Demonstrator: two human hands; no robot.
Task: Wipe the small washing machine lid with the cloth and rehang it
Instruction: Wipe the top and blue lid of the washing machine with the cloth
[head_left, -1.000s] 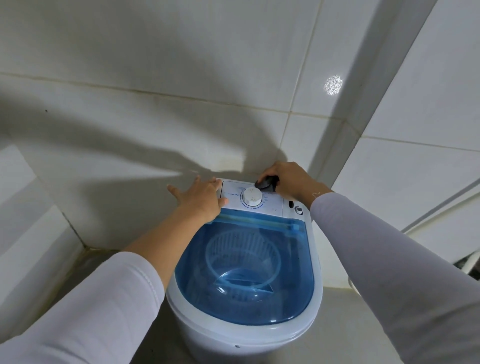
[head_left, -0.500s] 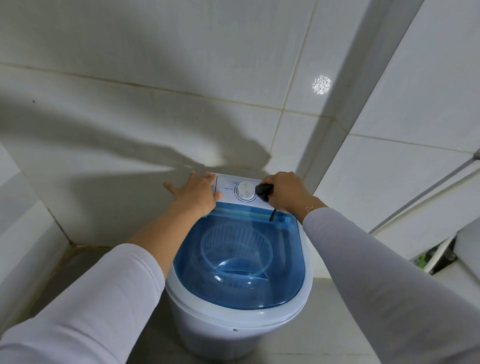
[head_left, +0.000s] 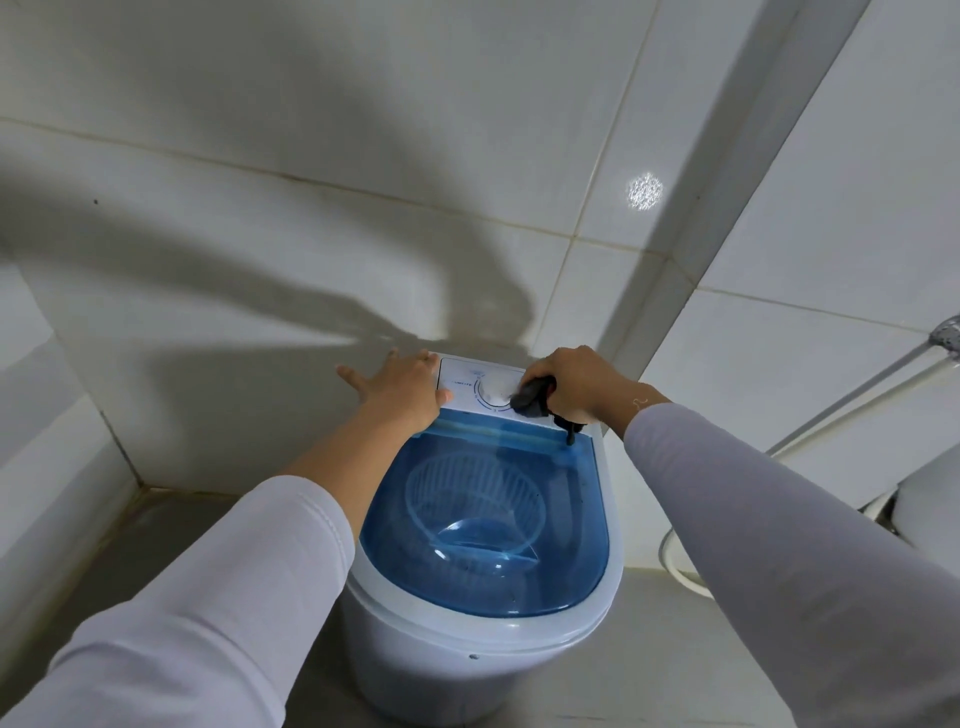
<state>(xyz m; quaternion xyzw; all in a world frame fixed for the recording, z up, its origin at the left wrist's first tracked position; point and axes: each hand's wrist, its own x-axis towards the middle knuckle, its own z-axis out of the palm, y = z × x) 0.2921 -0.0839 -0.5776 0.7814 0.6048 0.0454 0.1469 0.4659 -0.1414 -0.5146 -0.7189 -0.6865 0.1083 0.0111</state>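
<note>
A small white washing machine (head_left: 467, 670) stands on the floor in front of me, its clear blue lid (head_left: 571, 561) closed over a basket. At its far end lies a white control panel (head_left: 462, 382) with a round dial (head_left: 493, 391). My right hand (head_left: 582, 382) grips a bunched dark cloth (head_left: 532, 397) and presses it on the panel just right of the dial; a thin strand of cloth hangs onto the lid. My left hand (head_left: 397, 389) lies flat, fingers spread, on the panel's left corner.
Pale tiled walls (head_left: 363, 156) close in behind and on both sides, meeting in a corner behind the machine. A metal hose and pipe (head_left: 857, 395) slant down the right wall. A white rounded fixture (head_left: 924, 499) and a hose loop sit at the right.
My right hand has slid the cloth leftward across the control panel, from its far right corner to beside the dial. My left hand stays on the left corner. The view shifted slightly.
</note>
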